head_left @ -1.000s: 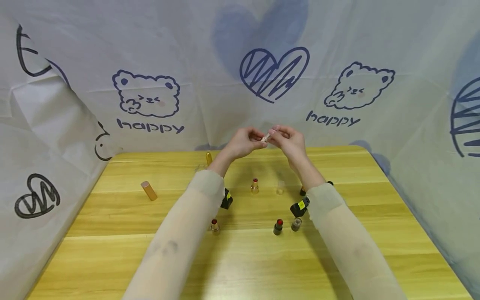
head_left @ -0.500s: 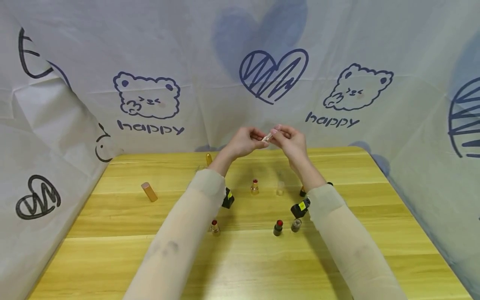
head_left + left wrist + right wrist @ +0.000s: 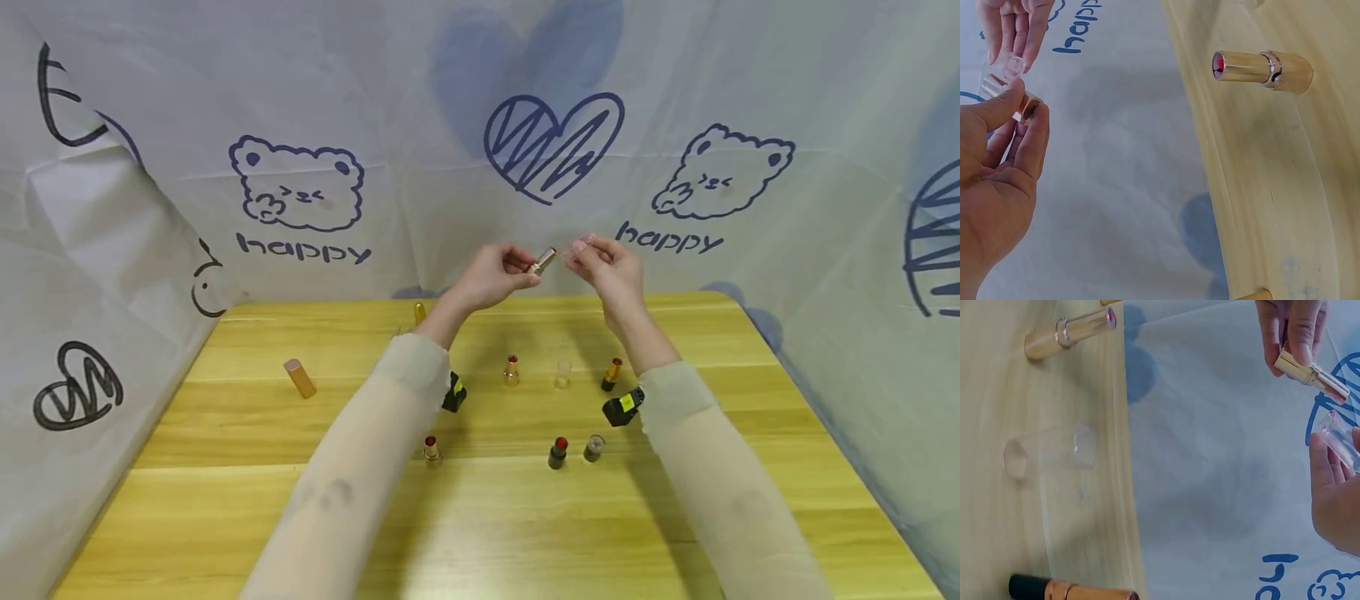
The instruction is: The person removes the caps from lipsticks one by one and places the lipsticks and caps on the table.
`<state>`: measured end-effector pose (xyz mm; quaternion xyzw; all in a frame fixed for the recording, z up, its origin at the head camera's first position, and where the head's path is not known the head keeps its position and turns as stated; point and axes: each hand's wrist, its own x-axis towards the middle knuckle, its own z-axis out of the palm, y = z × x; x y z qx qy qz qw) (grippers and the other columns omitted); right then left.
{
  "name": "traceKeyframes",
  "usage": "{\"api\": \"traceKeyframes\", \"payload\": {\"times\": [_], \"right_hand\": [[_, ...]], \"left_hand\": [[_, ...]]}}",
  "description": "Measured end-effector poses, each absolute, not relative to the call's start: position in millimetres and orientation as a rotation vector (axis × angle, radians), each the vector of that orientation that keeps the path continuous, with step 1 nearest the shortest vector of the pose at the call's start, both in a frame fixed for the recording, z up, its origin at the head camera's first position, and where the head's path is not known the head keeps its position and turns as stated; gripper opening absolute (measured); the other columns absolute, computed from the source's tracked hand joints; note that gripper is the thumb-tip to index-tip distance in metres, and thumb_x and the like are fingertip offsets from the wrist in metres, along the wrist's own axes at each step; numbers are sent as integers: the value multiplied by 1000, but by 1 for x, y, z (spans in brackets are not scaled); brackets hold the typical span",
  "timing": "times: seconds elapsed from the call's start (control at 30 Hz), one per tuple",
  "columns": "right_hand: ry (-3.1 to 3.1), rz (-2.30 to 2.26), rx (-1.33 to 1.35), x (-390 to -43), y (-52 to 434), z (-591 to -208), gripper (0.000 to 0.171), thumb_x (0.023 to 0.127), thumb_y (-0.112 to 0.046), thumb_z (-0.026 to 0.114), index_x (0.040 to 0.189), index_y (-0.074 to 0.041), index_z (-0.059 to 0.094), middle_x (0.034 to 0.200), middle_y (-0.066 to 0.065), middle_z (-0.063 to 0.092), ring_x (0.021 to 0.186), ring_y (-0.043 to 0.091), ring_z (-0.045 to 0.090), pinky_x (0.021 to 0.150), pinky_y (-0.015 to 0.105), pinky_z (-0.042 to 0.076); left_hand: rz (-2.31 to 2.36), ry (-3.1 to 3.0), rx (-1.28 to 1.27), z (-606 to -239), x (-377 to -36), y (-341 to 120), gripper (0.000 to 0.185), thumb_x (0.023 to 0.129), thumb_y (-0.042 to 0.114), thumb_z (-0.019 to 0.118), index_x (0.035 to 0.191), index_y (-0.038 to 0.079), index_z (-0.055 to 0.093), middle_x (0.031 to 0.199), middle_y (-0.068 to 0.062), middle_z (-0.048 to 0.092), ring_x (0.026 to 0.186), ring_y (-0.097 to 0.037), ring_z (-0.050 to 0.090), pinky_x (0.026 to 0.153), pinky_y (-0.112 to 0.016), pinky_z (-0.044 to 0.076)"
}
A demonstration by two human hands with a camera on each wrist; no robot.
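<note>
the left hand (image 3: pixel 491 279) pinches a gold lipstick (image 3: pixel 542 262); just beside it the right hand (image 3: pixel 611 267) pinches its clear cap (image 3: pixel 1341 439). below the hands, other lipsticks (image 3: pixel 511 372) and a clear cap (image 3: pixel 562 374) stand on the table (image 3: pixel 225 467), nothing between.

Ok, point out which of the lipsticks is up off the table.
The gold lipstick pinched in the left hand; its clear cap is in the right hand. All the others stand on the table.

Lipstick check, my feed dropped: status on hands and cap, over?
Left hand grips gold lipstick. Right hand pinches clear cap, cap off, gap between them. Nothing in the way.
</note>
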<state>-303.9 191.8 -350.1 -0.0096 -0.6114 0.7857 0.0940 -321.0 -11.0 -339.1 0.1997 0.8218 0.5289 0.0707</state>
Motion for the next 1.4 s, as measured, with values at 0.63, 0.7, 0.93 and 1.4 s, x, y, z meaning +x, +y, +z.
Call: {"api": "traceKeyframes", "payload": {"times": [0.63, 0.7, 0.93, 1.4], "right_hand": [[-2480, 1878, 60, -308, 219, -364, 39, 100, -17, 70, 130, 3, 58, 114, 6, 57, 103, 16, 63, 100, 31, 56], [-2539, 1810, 61, -310, 222, -368, 42, 100, -17, 69, 134, 5, 57, 116, 8, 57, 105, 18, 61, 97, 29, 55], [-2743, 1569, 86, -318, 233, -382, 39, 101, -16, 66, 133, 5, 59, 123, 19, 61, 109, 29, 60, 92, 37, 56], [-3060, 1070, 339, -327, 245, -413, 28, 90, -3, 73, 114, 9, 69, 111, 23, 71, 103, 36, 65, 93, 43, 54]], "left_hand": [[1312, 2588, 525, -359, -343, -2, 26, 95, 4, 74, 117, -2, 62, 111, -15, 64, 98, -24, 60, 89, -34, 56], [1204, 2627, 534, -360, -345, 1, 26, 95, 6, 73, 118, -2, 64, 111, -14, 65, 97, -23, 59, 89, -35, 55], [1039, 2662, 539, -365, -346, 13, 23, 95, 6, 73, 116, -2, 67, 110, -16, 67, 93, -23, 57, 84, -35, 54], [657, 2708, 498, -391, -350, 27, 33, 91, 2, 70, 68, 12, 48, 64, 1, 39, 57, -13, 31, 55, -28, 30]]}}
